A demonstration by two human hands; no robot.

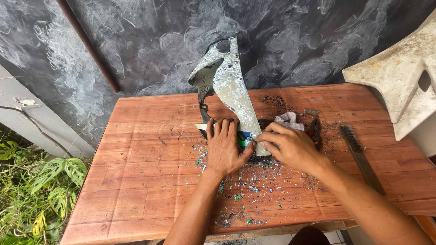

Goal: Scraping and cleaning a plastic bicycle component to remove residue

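Item 1: curved panel [230,86], pale grey with flaked paint, standing tilted near the middle of the table's far edge, its upper end leaning on the dark wall [295,41]. I see its lower end lying on the table [136,181] between both hands.

Item 2: left hand [223,147], palm down, fingers together and flat, pressing the panel's lower end against the tabletop, just left of the table's centre line.

Item 3: right hand [290,147], fingers curled narrow, fingertips pinched at the panel's lower edge beside the left thumb. I cannot tell whether a small tool sits under them.

Item 4: folded cloth [289,120], pale, touching the back of the right hand's fingers on the far side.

Item 5: file [361,156], long, dark and toothed, lying toward the table's right edge, well apart from both hands.

Item 6: paint chips [245,186], grey, green and blue, scattered from the hands to the table's near edge.

Item 7: white moulded panel [399,81], above the table's far right corner.

Item 8: rusty pipe [88,45], slanting across the wall beyond the far left corner.

Item 9: leafy plants [32,186], beyond the table's left edge.
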